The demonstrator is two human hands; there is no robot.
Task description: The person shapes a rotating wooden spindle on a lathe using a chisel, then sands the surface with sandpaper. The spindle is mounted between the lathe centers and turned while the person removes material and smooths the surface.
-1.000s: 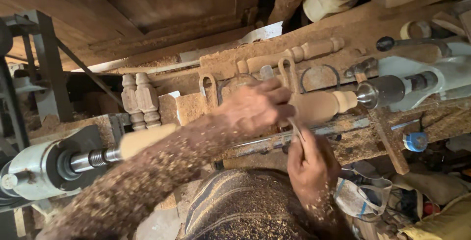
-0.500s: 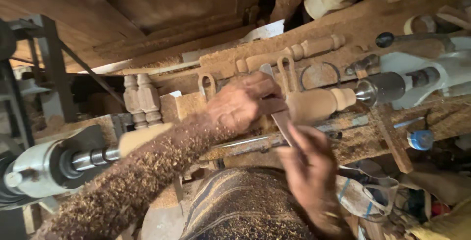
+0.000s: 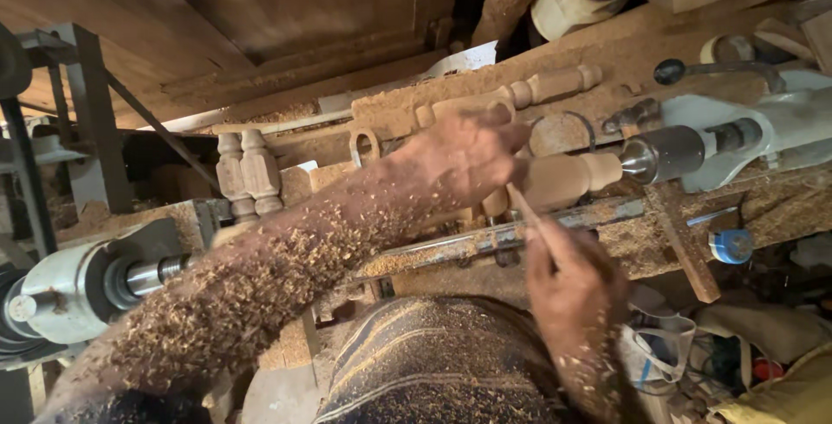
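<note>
Sawdust coats your left forearm, and your left hand (image 3: 464, 160) now lies further over the turned wooden workpiece (image 3: 568, 180) than a second ago, its fingers draped across the tool's tip where it meets the wood. Your right hand (image 3: 568, 281) has slid lower and nearer your body, closed around the handle of the chisel (image 3: 524, 207), so the tool slants more steeply up to the cut. That reads as a fresh pass starting on the same section. The workpiece sits between the headstock (image 3: 78, 290) and the tailstock (image 3: 737, 134), just above the metal tool rest (image 3: 485, 238), directly under your left palm and ahead of your right fist.
</note>
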